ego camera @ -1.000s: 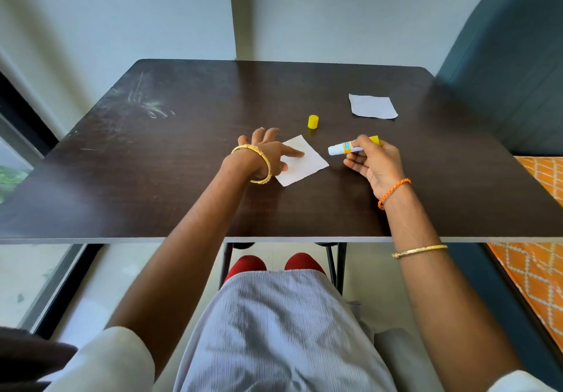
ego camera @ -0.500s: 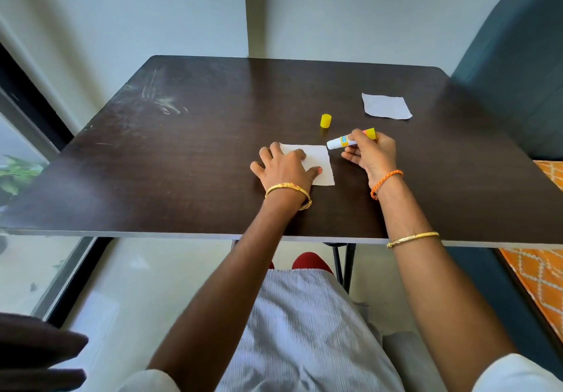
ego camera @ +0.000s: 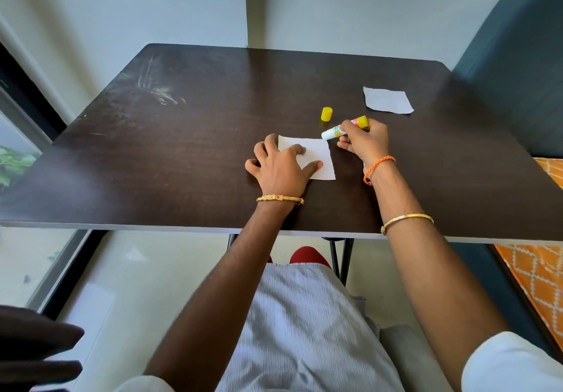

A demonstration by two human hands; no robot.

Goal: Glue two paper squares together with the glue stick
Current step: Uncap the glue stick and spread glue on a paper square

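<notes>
Here the near paper square (ego camera: 316,160) is pressed flat on the surface (ego camera: 182,154) by the spread left hand (ego camera: 281,167), while the uncapped glue stick (ego camera: 342,128) is pinched by the right hand (ego camera: 367,141) at its far corner

1. A plain home room is showing: a dark wooden table (ego camera: 182,154) is standing against pale walls (ego camera: 137,10)
2. A teal padded chair (ego camera: 518,71) and orange patterned fabric (ego camera: 545,269) are sitting beside it
3. A window (ego camera: 18,160) is letting in daylight
</notes>
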